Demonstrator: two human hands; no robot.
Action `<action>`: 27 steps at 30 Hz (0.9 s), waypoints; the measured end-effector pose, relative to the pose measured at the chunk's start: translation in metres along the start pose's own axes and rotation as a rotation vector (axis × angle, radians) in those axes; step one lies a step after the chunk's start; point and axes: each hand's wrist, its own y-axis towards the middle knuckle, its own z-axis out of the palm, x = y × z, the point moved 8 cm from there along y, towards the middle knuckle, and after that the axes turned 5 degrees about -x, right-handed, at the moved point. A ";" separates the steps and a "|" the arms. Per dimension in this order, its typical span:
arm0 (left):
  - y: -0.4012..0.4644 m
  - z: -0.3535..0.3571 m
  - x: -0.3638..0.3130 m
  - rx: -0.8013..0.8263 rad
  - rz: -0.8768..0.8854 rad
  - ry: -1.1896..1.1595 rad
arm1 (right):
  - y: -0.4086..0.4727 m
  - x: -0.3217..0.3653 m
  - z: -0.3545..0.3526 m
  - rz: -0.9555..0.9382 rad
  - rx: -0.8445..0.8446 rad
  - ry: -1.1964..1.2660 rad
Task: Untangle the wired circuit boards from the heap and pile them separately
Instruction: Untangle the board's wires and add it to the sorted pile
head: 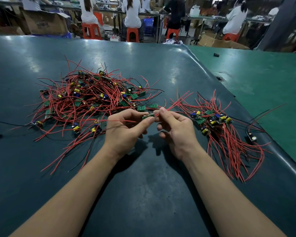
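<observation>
You hold one small green circuit board with thin red leads (pixel 148 115) at the centre of the frame, raised just above the dark green rubber-topped bench (pixel 143 194): your left hand (pixel 125 127) pinches the board between thumb and forefinger, and your right hand (pixel 175 127) pinches its red wire just beside the board, the remaining fingers loosely curled. The big tangled heap of green boards and red and black wires (pixel 92 98) lies to the left of centre, near your left hand, and a red lead crossing that hand seems to run back towards it, so judge this board as not fully free yet. Keep the left grip on the board's edges rather than on the components, and let the right hand slide outward along the wire instead of tugging; a sharp pull could strain the solder joint or drag neighbouring boards out with it. If the lead catches, lift the board a little and follow the wire with your fingers to the crossing, then ease it under or over. Once it hangs loose, carry it to the right of the frame and lay it on the smaller sorted pile of boards (pixel 217 120), with its wires trailing towards the bottom of the frame like the others, so that pile does not knot in turn.
</observation>
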 end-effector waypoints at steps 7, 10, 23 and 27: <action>0.004 -0.006 0.002 -0.006 -0.045 -0.082 | 0.010 0.016 -0.029 -0.158 -0.222 0.004; 0.005 -0.008 0.003 -0.004 -0.069 -0.133 | 0.014 0.023 -0.043 -0.179 -0.308 0.103; 0.011 -0.024 0.008 -0.127 -0.192 -0.393 | 0.009 0.028 -0.059 -0.251 -0.416 0.178; 0.007 -0.012 0.011 -0.012 -0.264 -0.386 | -0.010 -0.002 0.013 -0.139 0.208 -0.276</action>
